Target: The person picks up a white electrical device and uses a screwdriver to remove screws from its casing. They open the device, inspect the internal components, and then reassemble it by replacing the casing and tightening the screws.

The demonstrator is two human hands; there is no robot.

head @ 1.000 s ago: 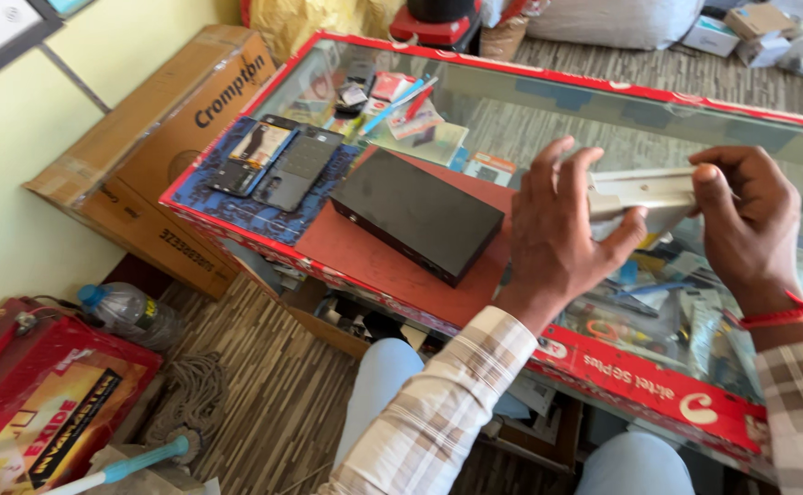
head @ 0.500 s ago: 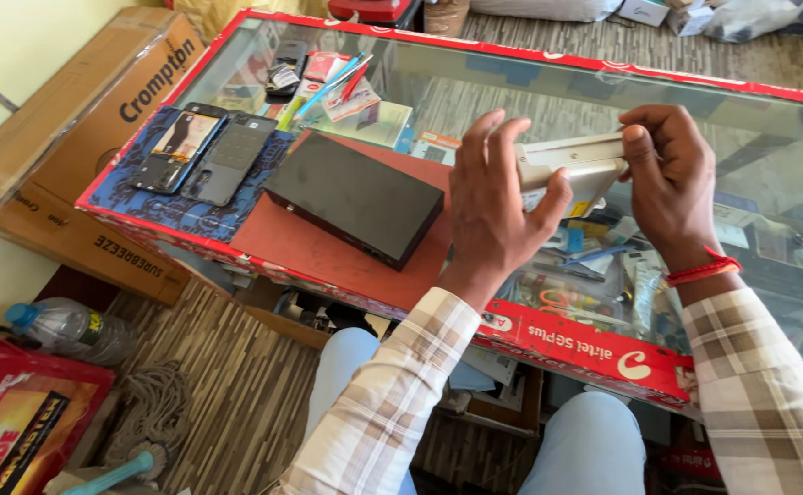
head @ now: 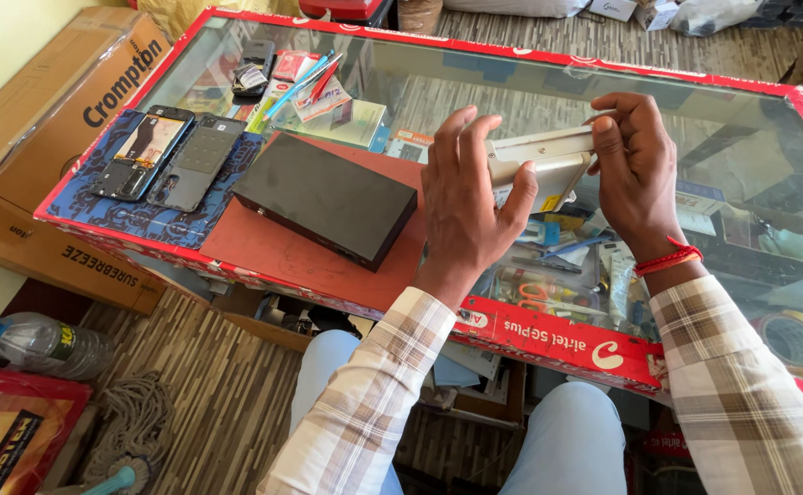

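Observation:
A flat pale grey device [head: 548,160] is held above the glass counter [head: 658,101] by both hands. My left hand [head: 465,202] grips its left end, fingers up behind it and thumb in front. My right hand [head: 635,170], with a red band at the wrist, pinches its right end from above. Left of my hands a black box [head: 323,197] lies on a red mat [head: 264,247]. Two opened phones [head: 168,156] lie on a blue mat at the counter's left end.
Pens, cards and small packets [head: 305,87] lie at the counter's far left. Tools and scissors [head: 539,293] show under the glass. A cardboard box [head: 44,119] stands left of the counter, with a plastic bottle [head: 39,344] and a rope mop [head: 136,426] on the floor.
The view has shifted, so the counter sits a little lower and to the right. My hands keep hold of the grey device; the right hand's fingers have moved along its top right edge.

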